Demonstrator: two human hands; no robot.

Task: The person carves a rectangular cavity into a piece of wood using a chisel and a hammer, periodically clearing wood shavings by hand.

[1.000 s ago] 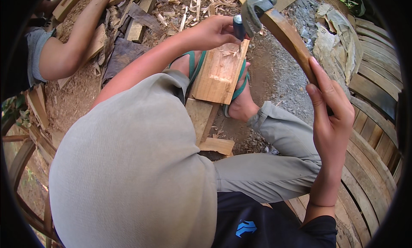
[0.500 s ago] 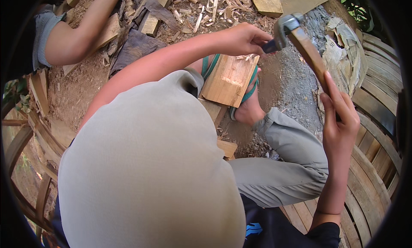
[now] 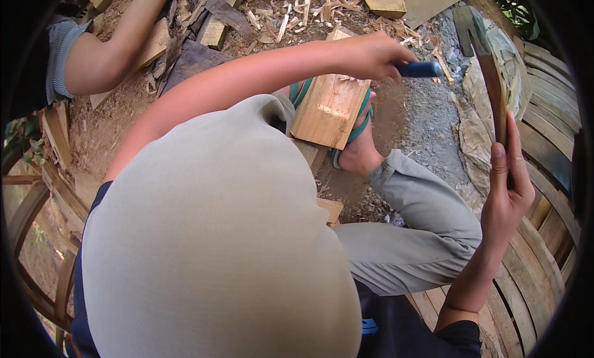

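Observation:
My left hand (image 3: 376,56) is closed on a blue-handled chisel (image 3: 422,69); its handle points right, and the blade cannot be made out behind the fingers. Below that hand a thick wooden block (image 3: 318,126) has a shallow, pale, rough recess cut in its top face. Wood chips lie at the recess's far end. Off to the right, my right hand (image 3: 508,200) grips a claw hammer (image 3: 490,86) by its wooden handle. The metal head is up and away from the chisel, at the upper right. My sandalled feet (image 3: 360,149) are on either side of the block.
Wood shavings (image 3: 309,11) and offcuts (image 3: 383,0) are strewn over the ground ahead. Another person's arm (image 3: 108,55) reaches in at the upper left. Grey gravel (image 3: 427,135) and a crumpled sheet (image 3: 475,135) lie to the right, beside wooden slats (image 3: 547,104).
The hammer has swung away from the chisel, up and to the right. My left hand has moved slightly right, and the chisel's handle now shows at greater length.

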